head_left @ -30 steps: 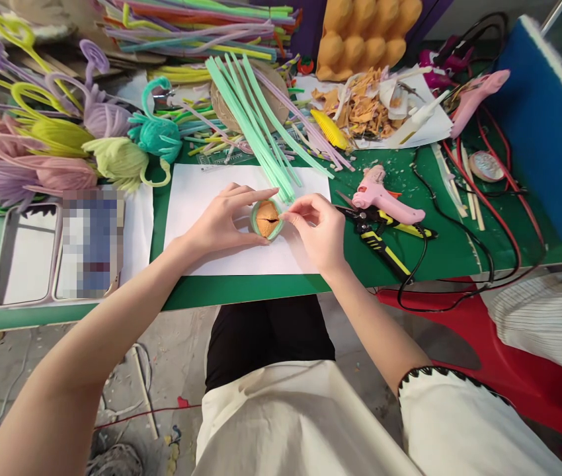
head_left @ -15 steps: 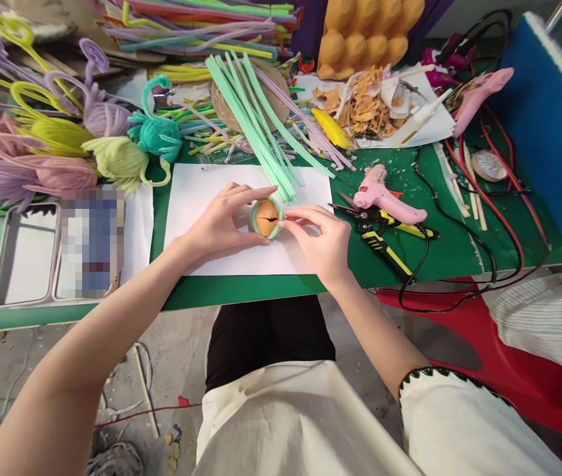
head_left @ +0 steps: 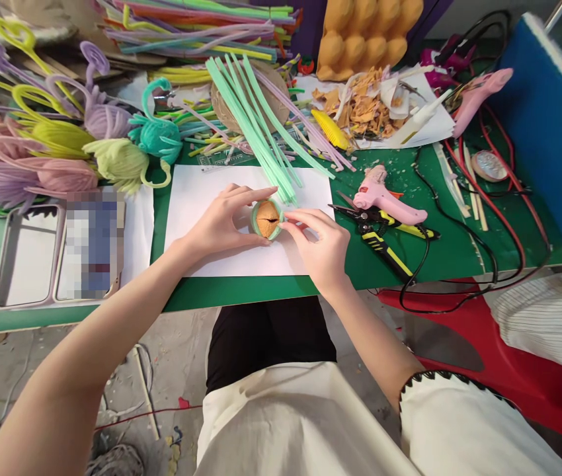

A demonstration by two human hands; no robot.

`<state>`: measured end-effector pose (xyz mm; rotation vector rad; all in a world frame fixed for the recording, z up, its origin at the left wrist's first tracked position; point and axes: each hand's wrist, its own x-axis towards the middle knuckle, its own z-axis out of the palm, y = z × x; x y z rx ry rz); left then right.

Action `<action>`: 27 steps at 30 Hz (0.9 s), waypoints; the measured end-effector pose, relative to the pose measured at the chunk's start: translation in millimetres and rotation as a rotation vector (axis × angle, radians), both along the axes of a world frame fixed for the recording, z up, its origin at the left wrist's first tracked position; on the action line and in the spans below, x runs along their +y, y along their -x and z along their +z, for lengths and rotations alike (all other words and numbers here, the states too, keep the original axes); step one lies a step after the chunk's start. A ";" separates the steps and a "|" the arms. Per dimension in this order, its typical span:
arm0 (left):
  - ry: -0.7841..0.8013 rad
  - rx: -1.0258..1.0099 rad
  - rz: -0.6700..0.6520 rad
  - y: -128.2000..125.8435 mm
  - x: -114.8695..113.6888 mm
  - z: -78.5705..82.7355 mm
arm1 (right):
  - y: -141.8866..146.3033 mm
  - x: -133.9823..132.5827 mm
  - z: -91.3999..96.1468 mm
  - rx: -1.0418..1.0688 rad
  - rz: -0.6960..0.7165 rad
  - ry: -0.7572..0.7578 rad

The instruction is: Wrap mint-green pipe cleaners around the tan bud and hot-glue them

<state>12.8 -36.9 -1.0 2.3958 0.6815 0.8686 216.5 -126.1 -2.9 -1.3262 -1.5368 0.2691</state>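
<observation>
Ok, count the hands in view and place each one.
2: the left hand curves around the left side of the small green-rimmed piece; the right hand pinches at the piece's right edge. Others, if any, are hidden.

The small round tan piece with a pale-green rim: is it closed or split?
Split: a dark gap runs across the tan piece, between left hand and right hand.

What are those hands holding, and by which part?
A round orange piece, by its green rim: the left hand around one side, the right hand at the other.
</observation>
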 end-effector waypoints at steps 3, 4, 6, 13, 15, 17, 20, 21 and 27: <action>-0.008 -0.004 -0.007 0.0 -0.2 0.2 | -1.0 0.8 -0.7 0.002 0.022 0.018; -0.009 -0.004 -0.009 0.0 -0.3 0.3 | -1.2 1.0 -0.7 0.009 0.034 0.016; -0.012 -0.006 -0.009 -0.1 -0.5 0.4 | -1.7 1.5 -0.8 0.012 0.053 0.009; -0.004 0.006 -0.002 -0.4 -1.1 1.2 | -3.4 3.5 -0.6 -0.031 0.073 0.032; 0.005 0.014 0.005 -0.4 -1.2 1.2 | -3.7 4.0 -0.1 -0.033 0.084 0.034; 0.008 0.006 0.003 -0.4 -1.2 1.3 | -3.8 4.4 0.6 -0.024 0.095 0.027; 0.004 0.001 -0.007 -0.4 -1.0 1.8 | -3.8 4.7 1.9 -0.004 0.106 0.031; 0.004 0.005 -0.008 -0.5 -0.9 2.1 | -3.9 4.7 2.3 0.003 0.110 0.041; 0.023 0.025 0.008 -0.8 -1.9 3.3 | -5.3 5.4 3.1 0.038 0.122 0.087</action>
